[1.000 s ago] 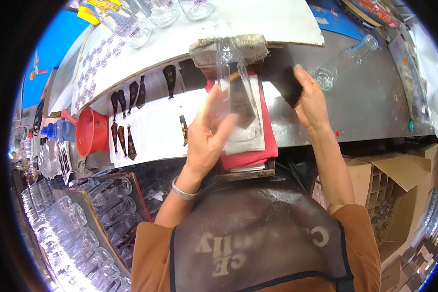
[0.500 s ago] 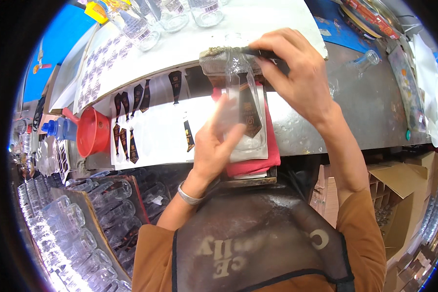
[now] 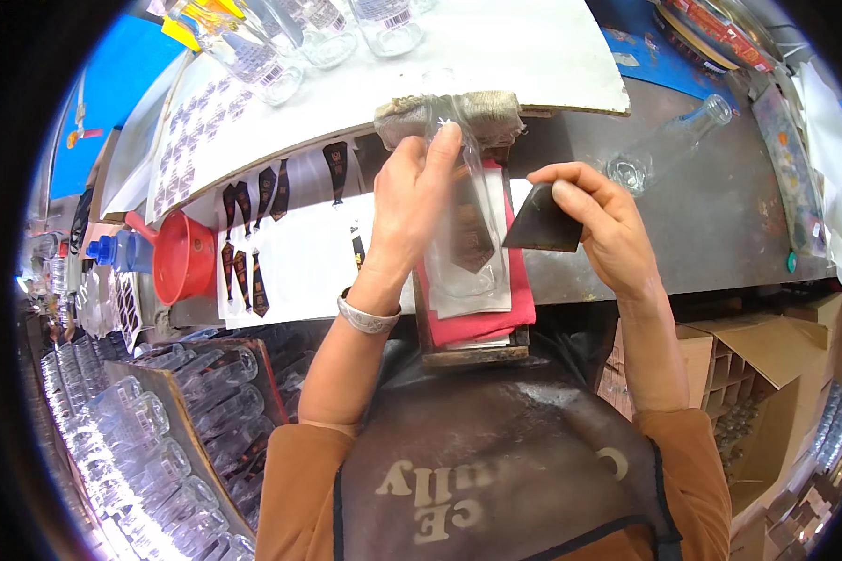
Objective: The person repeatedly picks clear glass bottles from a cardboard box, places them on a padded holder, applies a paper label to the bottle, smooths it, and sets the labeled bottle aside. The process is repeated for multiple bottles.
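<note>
Worktop (image 3: 720,215): grey metal surface across the upper half of the view, with a white board (image 3: 496,56) lying over its far left part.
Crate of glass bottles (image 3: 159,439): low at the left, below the worktop edge, clear empty bottles lying in rows.
Cardboard boxes (image 3: 758,374): low at the right, flaps open.
Label sheet (image 3: 290,252): white backing paper on the worktop left of centre, dark tie-shaped labels stuck along its left side and top.
Red pad (image 3: 486,318): red cloth on a wooden block at the near edge, white paper lying on it.
Red funnel (image 3: 182,257): lying on its side, just left of the label sheet.
Clear bottle (image 3: 472,224): lies lengthwise on the red pad, neck towards a rolled grey cloth (image 3: 449,117), a dark label on its upper face.
Left hand (image 3: 421,201): curled over the clear bottle's left side, fingers pressing on the glass near the neck.
Right hand (image 3: 599,220): closed in a pinch on a dark flat scraper (image 3: 544,222), held just right of the bottle.
Spare bottle (image 3: 664,145): clear, lying on the bare worktop beyond the right hand.
</note>
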{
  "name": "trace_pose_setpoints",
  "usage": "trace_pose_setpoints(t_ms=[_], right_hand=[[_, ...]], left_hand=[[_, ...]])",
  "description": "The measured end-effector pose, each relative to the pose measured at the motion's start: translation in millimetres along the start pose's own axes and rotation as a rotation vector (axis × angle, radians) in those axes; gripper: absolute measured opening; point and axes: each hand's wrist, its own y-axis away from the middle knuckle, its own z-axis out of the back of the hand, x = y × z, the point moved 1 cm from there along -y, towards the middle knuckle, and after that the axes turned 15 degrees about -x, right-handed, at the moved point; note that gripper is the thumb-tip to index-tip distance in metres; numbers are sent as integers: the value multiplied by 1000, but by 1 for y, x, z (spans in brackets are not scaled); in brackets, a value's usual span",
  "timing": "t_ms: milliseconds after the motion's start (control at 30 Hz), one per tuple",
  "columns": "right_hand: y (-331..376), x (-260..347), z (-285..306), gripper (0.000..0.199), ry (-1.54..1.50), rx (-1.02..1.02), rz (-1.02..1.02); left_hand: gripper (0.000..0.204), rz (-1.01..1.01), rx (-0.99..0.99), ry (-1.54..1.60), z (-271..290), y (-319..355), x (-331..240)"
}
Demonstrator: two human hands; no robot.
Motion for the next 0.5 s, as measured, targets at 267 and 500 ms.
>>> trace_pose_setpoints(t_ms=[267, 500], right_hand=[[-51, -6, -34, 56, 391, 52, 88], [-60, -1, -52, 60, 546, 46, 153]], left_hand=[[54, 84, 49, 160, -4, 0, 15], [52, 1, 11, 233, -12, 7, 23]])
